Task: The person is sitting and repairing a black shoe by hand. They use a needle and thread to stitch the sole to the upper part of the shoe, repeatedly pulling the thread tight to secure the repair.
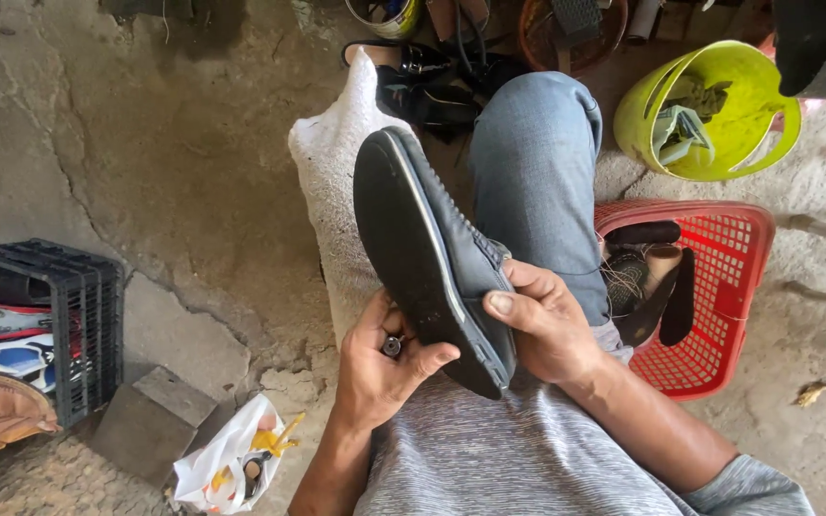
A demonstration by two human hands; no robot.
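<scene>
- So the shoe [432, 258] is a dark slip-on, tipped on its side with the black sole facing left and the toe pointing away, resting over the person's lap and the jeans-covered knee [537, 162].
- Left hand [384, 363] is wrapped around the heel end from underneath, thumb pressed on the sole edge. There's a small metal thing [392, 346] tucked between the fingers, too tiny to tell what it is.
- Right hand [547, 320] is closed on the upper near the heel, thumb lying flat along the side.
- A white cloth [332, 172] hangs just left of the shoe.
- Red basket [728, 277] with dark shoes sits right beside the right hand; a lime-green bucket [719, 105] lies tipped over beyond it.
- Far left there's a black crate [69, 315] stuffed with footwear, plus a white plastic bag [227, 459] on the cracked concrete floor [164, 162].
</scene>
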